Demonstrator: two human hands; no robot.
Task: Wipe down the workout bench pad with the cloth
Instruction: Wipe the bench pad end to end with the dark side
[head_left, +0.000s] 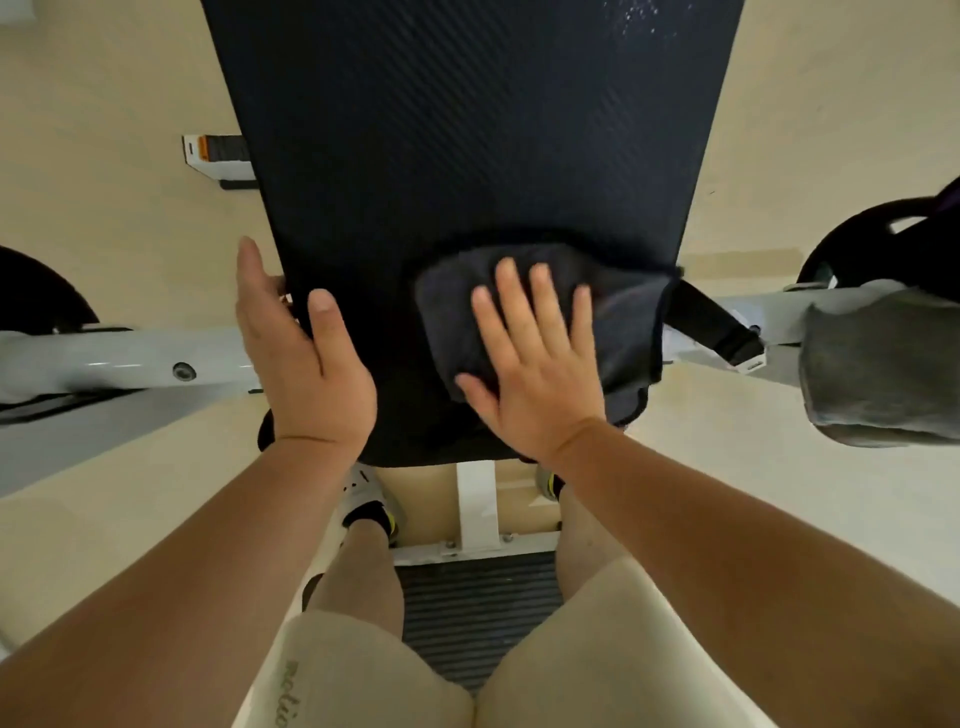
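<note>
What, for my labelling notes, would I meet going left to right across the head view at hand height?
Black weight plate → left hand → right hand → black strap → grey bundle.

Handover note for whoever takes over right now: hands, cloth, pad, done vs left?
Left hand: open, braced on the left edge of the bench pad, thumb on top.
Right hand: open, fingers spread, pressing the cloth flat.
Cloth: on the pad's near right corner, part of it hanging over the right edge.
Done: the pad's surface does not show how much is wiped.
Left: droplets sit at the pad's far right end, so that end probably needs wiping.
</note>
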